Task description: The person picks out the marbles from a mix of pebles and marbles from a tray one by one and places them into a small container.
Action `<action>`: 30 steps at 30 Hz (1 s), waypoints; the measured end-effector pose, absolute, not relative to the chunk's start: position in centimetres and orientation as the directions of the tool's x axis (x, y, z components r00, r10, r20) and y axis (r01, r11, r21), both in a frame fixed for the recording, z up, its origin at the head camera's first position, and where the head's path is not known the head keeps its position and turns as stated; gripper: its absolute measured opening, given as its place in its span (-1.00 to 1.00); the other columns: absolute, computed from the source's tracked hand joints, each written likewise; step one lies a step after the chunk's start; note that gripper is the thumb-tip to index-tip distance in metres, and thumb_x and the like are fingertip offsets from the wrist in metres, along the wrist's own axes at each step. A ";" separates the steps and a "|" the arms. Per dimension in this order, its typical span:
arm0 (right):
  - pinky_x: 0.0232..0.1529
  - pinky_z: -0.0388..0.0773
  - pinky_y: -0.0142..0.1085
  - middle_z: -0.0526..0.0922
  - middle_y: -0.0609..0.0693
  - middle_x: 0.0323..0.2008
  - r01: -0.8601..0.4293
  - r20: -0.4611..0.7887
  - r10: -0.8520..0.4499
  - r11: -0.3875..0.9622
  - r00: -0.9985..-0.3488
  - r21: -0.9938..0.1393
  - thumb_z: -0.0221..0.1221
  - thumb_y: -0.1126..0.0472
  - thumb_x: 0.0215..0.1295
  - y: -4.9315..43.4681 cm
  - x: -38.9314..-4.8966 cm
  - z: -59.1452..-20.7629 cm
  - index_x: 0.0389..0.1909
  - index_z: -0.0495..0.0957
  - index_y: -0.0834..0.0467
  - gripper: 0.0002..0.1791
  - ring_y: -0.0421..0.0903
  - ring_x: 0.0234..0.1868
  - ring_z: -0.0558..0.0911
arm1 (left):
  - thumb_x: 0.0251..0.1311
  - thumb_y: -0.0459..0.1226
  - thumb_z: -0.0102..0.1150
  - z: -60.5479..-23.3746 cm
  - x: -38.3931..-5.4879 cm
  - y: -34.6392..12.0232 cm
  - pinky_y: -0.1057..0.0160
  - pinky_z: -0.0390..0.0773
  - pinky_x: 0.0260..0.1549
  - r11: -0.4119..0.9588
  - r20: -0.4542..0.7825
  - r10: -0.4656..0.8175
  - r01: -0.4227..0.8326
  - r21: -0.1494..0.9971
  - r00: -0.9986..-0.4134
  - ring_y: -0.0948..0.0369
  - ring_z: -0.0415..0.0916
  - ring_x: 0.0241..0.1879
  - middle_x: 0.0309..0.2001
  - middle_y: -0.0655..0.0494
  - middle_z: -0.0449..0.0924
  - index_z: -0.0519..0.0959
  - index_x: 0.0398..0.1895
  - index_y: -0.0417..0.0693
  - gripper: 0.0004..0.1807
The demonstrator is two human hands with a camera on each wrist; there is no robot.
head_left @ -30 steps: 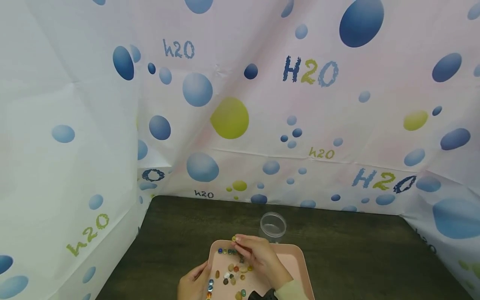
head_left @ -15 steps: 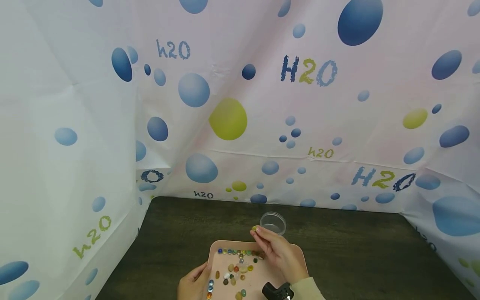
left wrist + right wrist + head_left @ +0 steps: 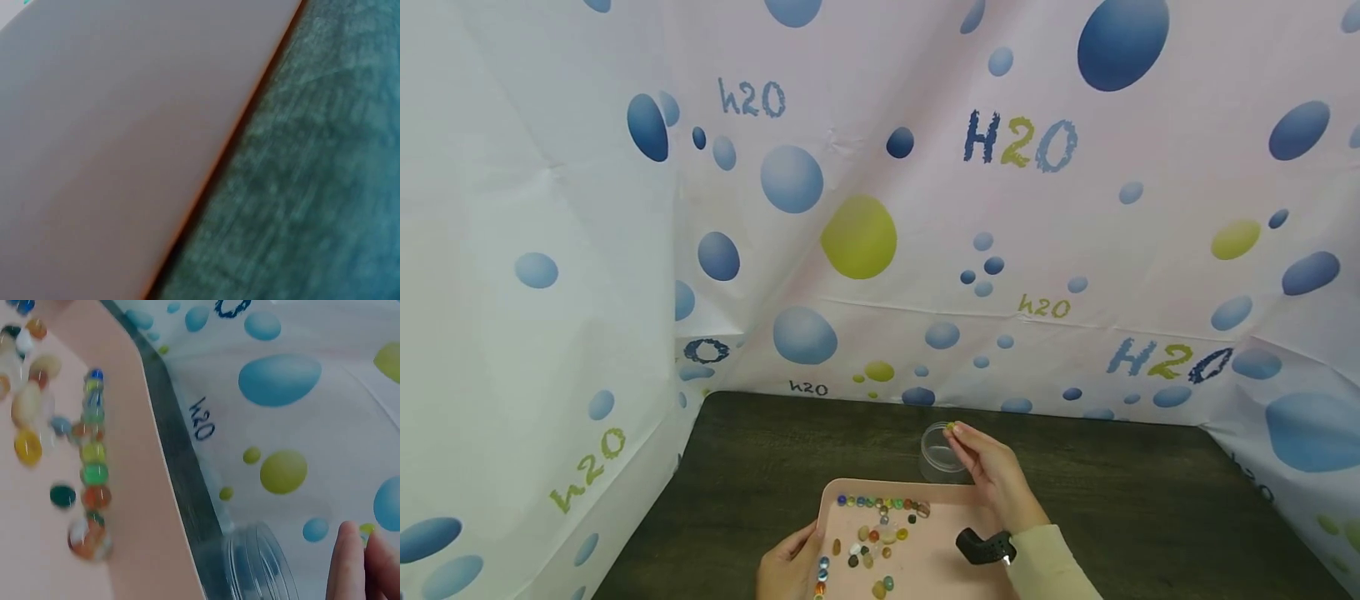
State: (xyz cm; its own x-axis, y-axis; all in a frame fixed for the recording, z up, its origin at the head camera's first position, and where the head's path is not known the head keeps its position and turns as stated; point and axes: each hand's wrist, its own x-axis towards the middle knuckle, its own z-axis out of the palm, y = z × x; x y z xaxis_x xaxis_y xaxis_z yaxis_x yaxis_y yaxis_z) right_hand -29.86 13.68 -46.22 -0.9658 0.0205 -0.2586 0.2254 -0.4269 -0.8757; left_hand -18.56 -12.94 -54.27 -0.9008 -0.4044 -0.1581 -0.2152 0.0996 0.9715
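In the head view my right hand pinches a small yellow-green marble between thumb and fingertips, over the right rim of a clear round plastic jar. The right wrist view shows the fingertips around the marble, with the jar to their left. My left hand grips the left edge of a pink tray. Along the tray's far side runs a row of glass marbles. Below it lie scattered polished stones. The left wrist view holds only the tray wall and dark surface.
The tray stands on a dark wood-look table, with the jar just behind its far edge. More marbles line the tray's left side. A white sheet printed with bubbles and H2O encloses the back and sides.
My right hand has moved right and away from me, from above the marble row to the jar's rim, with the marble in its fingertips. The left hand stays at the tray edge.
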 end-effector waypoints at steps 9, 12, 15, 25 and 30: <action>-0.01 0.69 -0.21 0.76 0.24 -0.11 0.057 -0.027 0.150 0.200 -0.988 -0.978 0.28 0.33 0.30 14.9 -31.3 -46.4 0.03 0.64 0.39 -0.67 -0.06 -0.14 0.79 | 0.23 -0.02 0.32 -54.3 -18.5 -13.2 0.33 0.66 -0.51 0.131 -0.159 -0.384 -0.224 0.966 -0.910 0.25 0.66 -0.49 -0.32 -0.13 0.78 0.66 0.01 -0.32 -0.47; -0.05 0.71 -0.13 0.78 0.22 -0.17 -0.011 0.066 0.126 0.391 -0.990 -0.920 0.32 0.27 0.26 14.8 -31.4 -46.6 -0.06 0.71 0.31 -0.73 0.03 -0.13 0.78 | 0.23 -0.01 0.32 -54.3 -18.4 -13.2 0.34 0.65 -0.51 0.139 -0.154 -0.383 -0.221 0.965 -0.911 0.26 0.66 -0.49 -0.32 -0.12 0.78 0.66 0.02 -0.32 -0.47; -0.12 0.72 -0.09 0.80 0.16 -0.26 -0.065 0.136 0.103 0.512 -0.985 -0.856 0.33 0.23 0.25 14.7 -31.5 -46.6 -0.12 0.75 0.25 -0.77 0.06 -0.17 0.77 | 0.24 -0.03 0.31 -54.1 -18.5 -13.2 0.33 0.65 -0.50 0.152 -0.156 -0.385 -0.229 0.961 -0.910 0.26 0.66 -0.48 -0.31 -0.12 0.78 0.67 0.01 -0.31 -0.49; -0.30 0.71 -0.20 0.80 0.17 -0.30 -0.155 0.208 -0.005 0.687 -0.978 -0.710 0.35 0.35 0.16 13.8 -31.7 -46.5 -0.29 0.78 0.26 -0.89 0.06 -0.24 0.77 | 0.25 -0.09 0.31 -54.1 -18.6 -13.2 0.17 0.71 -0.36 0.164 -0.158 -0.411 -0.244 0.956 -0.898 0.16 0.71 -0.39 -0.25 -0.18 0.77 0.68 -0.02 -0.32 -0.55; -0.28 0.71 -0.19 0.80 0.12 -0.32 -0.164 0.187 -0.054 0.748 -0.981 -0.643 0.37 0.36 0.12 13.4 -31.7 -46.6 -0.34 0.79 0.22 -0.92 0.07 -0.22 0.76 | 0.24 -0.08 0.31 -54.1 -18.5 -13.2 0.21 0.71 -0.36 0.171 -0.152 -0.406 -0.238 0.956 -0.901 0.19 0.70 -0.39 -0.25 -0.17 0.78 0.68 -0.02 -0.31 -0.55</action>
